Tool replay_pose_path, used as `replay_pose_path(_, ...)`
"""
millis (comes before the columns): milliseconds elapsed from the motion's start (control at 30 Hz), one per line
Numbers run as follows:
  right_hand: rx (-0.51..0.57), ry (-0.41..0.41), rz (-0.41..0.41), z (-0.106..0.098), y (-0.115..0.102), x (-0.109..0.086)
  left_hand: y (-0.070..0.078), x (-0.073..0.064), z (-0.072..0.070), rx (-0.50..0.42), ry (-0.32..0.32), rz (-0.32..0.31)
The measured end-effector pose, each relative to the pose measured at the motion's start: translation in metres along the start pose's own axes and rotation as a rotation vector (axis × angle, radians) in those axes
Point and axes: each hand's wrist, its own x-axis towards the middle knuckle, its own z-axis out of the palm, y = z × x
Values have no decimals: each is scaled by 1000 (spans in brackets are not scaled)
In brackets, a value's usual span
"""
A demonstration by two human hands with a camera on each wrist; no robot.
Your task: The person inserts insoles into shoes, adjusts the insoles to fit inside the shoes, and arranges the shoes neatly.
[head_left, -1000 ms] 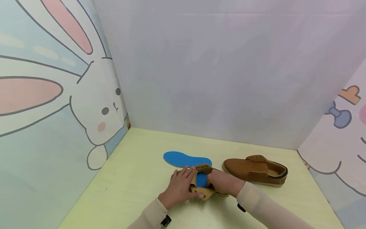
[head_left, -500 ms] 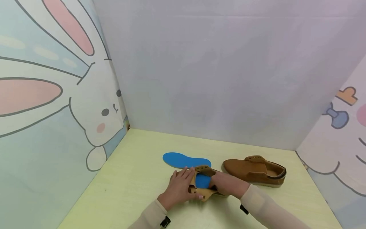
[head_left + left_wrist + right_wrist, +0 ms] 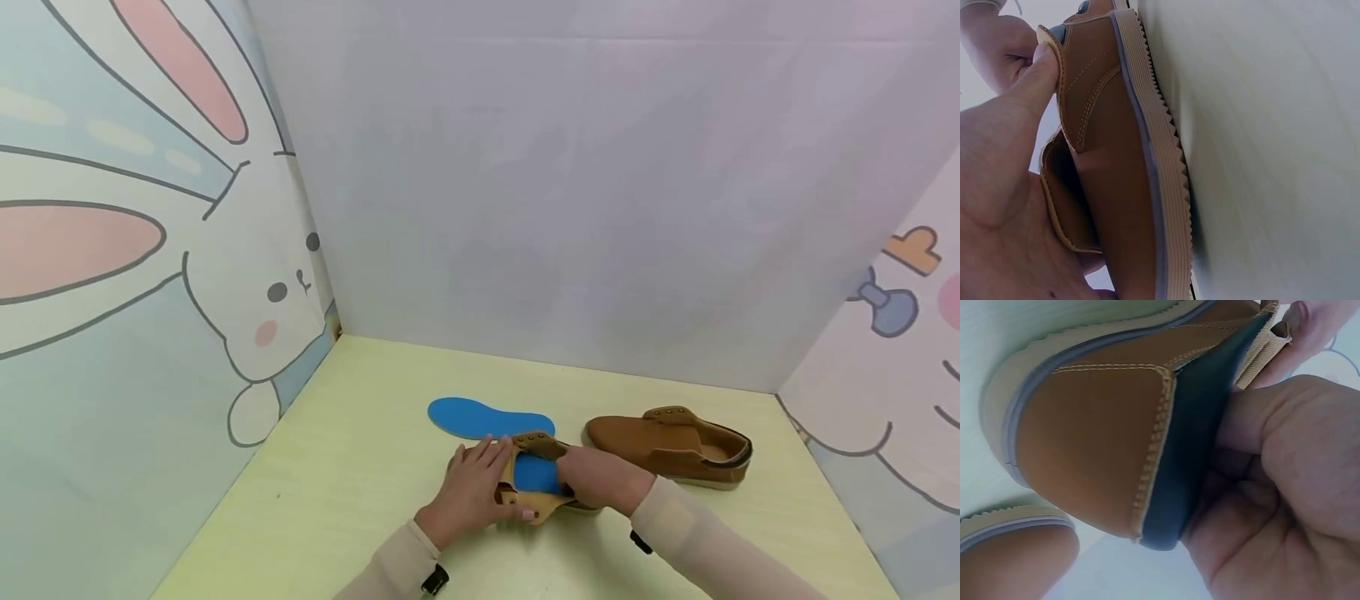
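Note:
A brown lace-up shoe (image 3: 542,506) stands upright on the table, toe to the left, its eyelet flaps spread apart. Inside it lies a blue insole (image 3: 534,474). My left hand (image 3: 468,493) grips the front of the shoe, fingers over the far side and thumb on the near flap. Into the shoe's heel opening reaches my right hand (image 3: 603,482), over the rear of the insole. In the right wrist view its thumb and bent fingers go in past the dark collar lining (image 3: 1191,444). Their tips are hidden, so I cannot tell whether they pinch or press the insole.
A second blue insole (image 3: 480,418) lies flat on the table just behind the held shoe. To the right stands the matching brown shoe (image 3: 637,442), also toe to the left. A grey wall (image 3: 562,208) closes the table's back, with cartoon-printed panels on both sides.
My right hand has shifted slightly to the right, toward the heel, and more of the blue insole shows inside the shoe. The left hand keeps its hold in place.

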Motion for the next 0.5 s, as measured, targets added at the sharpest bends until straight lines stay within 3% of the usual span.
replay_pose_path(267, -104, -18, 32, -15, -11, 2, -2, 0, -1, 19, 5, 5)
replay_pose_path(500, -184, -103, 90, -14, -15, 3, -1, 1, 1, 20, 12, 21)
